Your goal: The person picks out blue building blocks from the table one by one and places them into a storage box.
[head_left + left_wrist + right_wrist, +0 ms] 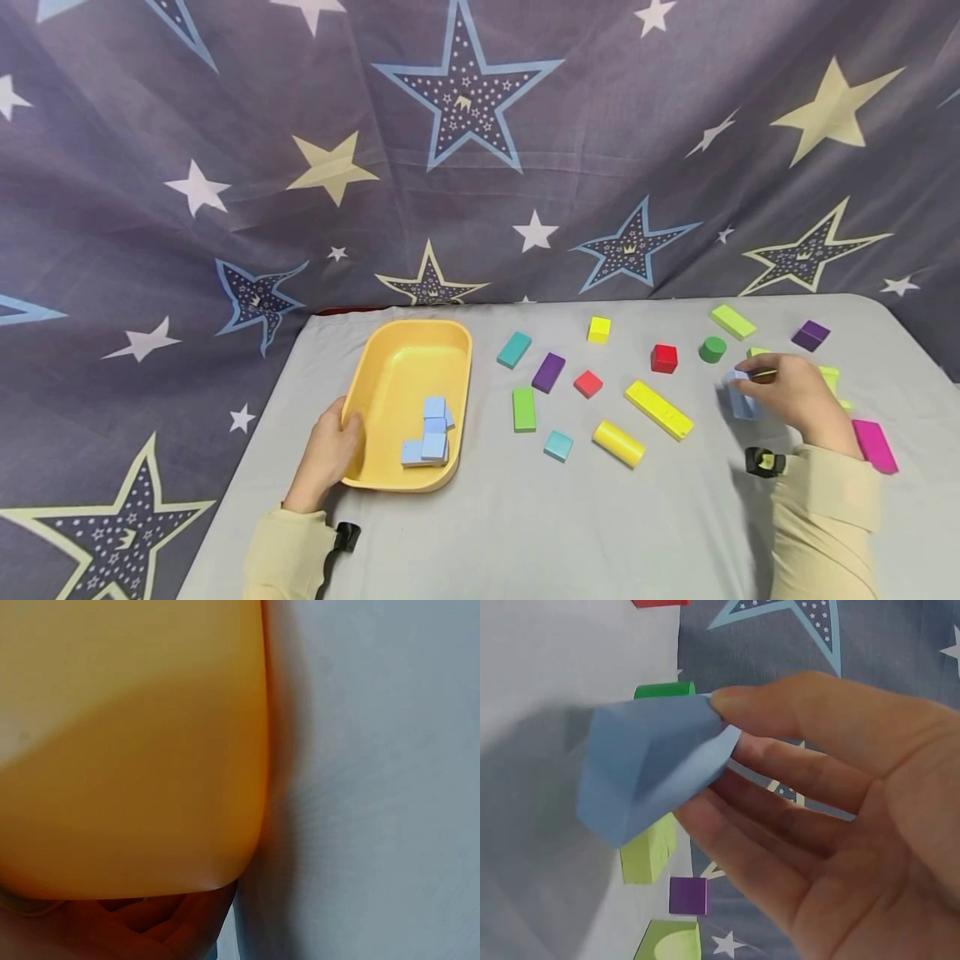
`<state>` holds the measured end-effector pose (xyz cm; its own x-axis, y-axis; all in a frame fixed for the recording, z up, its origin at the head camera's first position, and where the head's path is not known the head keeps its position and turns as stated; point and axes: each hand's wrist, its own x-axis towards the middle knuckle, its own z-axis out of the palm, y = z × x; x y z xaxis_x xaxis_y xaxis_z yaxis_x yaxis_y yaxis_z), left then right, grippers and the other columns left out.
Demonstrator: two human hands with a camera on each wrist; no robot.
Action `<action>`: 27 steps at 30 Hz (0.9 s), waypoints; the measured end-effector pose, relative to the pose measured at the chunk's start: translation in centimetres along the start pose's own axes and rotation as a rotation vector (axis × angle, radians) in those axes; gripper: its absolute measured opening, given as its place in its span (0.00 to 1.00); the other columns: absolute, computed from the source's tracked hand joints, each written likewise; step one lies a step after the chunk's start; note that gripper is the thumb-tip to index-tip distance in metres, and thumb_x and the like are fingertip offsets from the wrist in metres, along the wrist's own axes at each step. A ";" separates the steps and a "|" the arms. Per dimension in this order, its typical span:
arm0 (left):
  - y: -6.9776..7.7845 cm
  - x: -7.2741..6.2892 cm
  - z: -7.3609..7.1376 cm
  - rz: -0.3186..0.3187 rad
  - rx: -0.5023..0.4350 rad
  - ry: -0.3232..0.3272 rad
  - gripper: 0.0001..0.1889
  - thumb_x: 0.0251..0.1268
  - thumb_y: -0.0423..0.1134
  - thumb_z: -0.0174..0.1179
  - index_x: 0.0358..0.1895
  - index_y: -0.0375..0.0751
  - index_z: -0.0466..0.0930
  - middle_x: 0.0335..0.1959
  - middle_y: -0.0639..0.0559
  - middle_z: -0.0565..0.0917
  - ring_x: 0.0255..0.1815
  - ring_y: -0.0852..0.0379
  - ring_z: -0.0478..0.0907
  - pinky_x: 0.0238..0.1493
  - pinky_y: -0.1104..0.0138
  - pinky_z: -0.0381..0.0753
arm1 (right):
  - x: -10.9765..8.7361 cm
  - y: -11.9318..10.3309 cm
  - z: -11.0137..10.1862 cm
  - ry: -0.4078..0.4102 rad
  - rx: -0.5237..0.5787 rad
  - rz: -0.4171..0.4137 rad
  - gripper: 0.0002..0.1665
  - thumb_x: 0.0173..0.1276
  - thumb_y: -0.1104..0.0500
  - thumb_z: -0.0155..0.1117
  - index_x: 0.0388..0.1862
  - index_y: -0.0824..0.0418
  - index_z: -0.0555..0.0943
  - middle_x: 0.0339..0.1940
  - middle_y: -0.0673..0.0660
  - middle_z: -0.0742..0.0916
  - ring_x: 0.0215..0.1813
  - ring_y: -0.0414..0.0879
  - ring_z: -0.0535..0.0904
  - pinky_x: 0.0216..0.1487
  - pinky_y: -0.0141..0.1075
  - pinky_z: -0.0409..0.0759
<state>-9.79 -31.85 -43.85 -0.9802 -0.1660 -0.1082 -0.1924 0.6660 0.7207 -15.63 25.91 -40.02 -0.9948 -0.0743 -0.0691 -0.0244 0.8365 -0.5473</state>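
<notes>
My left hand [326, 446] grips the left rim of a yellow plastic tray [405, 367], thumb inside; its wall fills much of the left wrist view. Several light blue blocks [433, 446] lie piled in the tray's near right corner. Over the right part of the table, my right hand [798, 398] pinches a light blue block [622, 765] between thumb and fingers. That block has a hollowed, curved side in the right wrist view. Just beyond it are a green cylinder [712, 349] and light green blocks [646, 855], partly hidden by the hand.
Between tray and right hand lie scattered blocks, among them a yellow cylinder [618, 443], a long yellow block [659, 410] and a red cube [663, 358]. A magenta block [874, 446] lies beside the right forearm. A star-patterned curtain [480, 208] hangs behind the grey-covered table.
</notes>
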 end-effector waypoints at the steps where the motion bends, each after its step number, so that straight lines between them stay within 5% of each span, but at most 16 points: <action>1: 0.0 0.0 0.0 -0.002 -0.003 -0.002 0.22 0.78 0.35 0.40 0.68 0.27 0.65 0.57 0.28 0.78 0.51 0.40 0.77 0.53 0.49 0.76 | 0.0 -0.1 0.1 0.005 0.003 -0.003 0.20 0.63 0.60 0.69 0.47 0.76 0.83 0.42 0.73 0.86 0.44 0.65 0.84 0.42 0.50 0.81; 5: -0.1 0.1 0.0 -0.005 -0.005 -0.006 0.22 0.78 0.35 0.40 0.69 0.28 0.65 0.57 0.29 0.78 0.51 0.41 0.77 0.51 0.51 0.76 | 0.1 -0.6 0.3 0.021 0.004 -0.007 0.20 0.63 0.59 0.69 0.47 0.75 0.83 0.43 0.74 0.86 0.45 0.65 0.83 0.47 0.58 0.79; 27: -0.1 0.2 0.1 -0.005 -0.002 -0.005 0.23 0.78 0.35 0.39 0.70 0.27 0.63 0.59 0.28 0.77 0.54 0.40 0.77 0.54 0.50 0.75 | 0.5 -2.3 0.6 0.026 0.002 -0.062 0.19 0.63 0.61 0.69 0.47 0.74 0.82 0.41 0.72 0.87 0.45 0.65 0.84 0.46 0.57 0.80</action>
<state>-9.92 -31.89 -44.03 -0.9794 -0.1657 -0.1158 -0.1976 0.6639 0.7212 -15.97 23.63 -39.29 -0.9937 -0.1115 -0.0133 -0.0857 0.8296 -0.5518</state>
